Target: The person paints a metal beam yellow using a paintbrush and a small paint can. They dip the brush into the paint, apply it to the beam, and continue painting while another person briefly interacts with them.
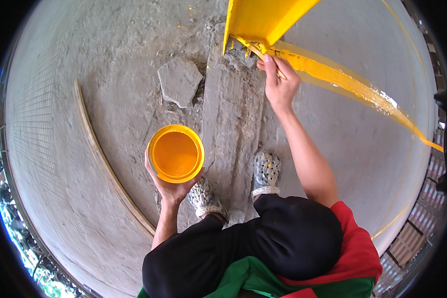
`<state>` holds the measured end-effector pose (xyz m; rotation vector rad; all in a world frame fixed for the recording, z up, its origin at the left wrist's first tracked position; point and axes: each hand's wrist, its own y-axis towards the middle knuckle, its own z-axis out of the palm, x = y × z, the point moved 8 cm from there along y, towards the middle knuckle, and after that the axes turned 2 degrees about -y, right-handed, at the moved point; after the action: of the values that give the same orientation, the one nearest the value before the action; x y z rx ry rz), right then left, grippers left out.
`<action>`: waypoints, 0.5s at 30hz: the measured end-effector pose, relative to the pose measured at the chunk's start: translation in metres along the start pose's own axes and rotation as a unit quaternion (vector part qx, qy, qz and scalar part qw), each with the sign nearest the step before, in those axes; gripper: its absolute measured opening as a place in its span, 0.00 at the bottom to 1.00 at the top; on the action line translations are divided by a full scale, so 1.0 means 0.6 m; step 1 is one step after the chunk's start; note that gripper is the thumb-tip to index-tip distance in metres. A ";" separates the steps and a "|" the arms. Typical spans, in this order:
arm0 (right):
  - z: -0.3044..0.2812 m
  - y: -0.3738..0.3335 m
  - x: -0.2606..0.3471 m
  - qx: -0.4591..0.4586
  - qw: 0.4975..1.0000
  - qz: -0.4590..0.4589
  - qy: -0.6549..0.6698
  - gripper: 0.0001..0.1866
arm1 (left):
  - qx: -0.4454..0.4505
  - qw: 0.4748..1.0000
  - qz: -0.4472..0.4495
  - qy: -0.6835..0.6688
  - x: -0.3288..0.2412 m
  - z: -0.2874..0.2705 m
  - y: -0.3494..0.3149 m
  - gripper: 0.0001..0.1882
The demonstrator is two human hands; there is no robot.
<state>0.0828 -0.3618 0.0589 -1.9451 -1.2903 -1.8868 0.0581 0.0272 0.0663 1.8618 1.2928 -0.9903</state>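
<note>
My left hand [170, 189] grips a round paint can [201, 158] from its near side, fingers wrapped about its wall. Orange-yellow paint [175, 153] lies inside it, and the rim is coated yellow. Farther off, my right hand [282, 85] pinches a thin brush [255, 49] with a wooden handle. The brush's far end meets the bottom edge of a yellow steel column [256, 22]; its bristles are hard to make out. Yellow drips and smears mark the rough concrete beneath that edge.
A yellow painted stripe [342, 79] runs right across the smooth floor, partly wet-looking. Left of the column lies a flat broken concrete slab [180, 82]. A long wooden strip [102, 154] rests on the floor at left. My patterned clogs [266, 171] stand on a rough concrete band.
</note>
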 end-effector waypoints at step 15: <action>-0.006 -0.003 -0.004 -0.027 0.999 0.037 -0.008 0.11 | -0.006 1.000 0.018 -0.012 -0.002 0.002 0.001 0.63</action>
<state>0.0789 -0.3641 0.0565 -2.0090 -1.1647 -1.8943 0.0580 0.0257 0.0668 1.8528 1.2442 -0.9795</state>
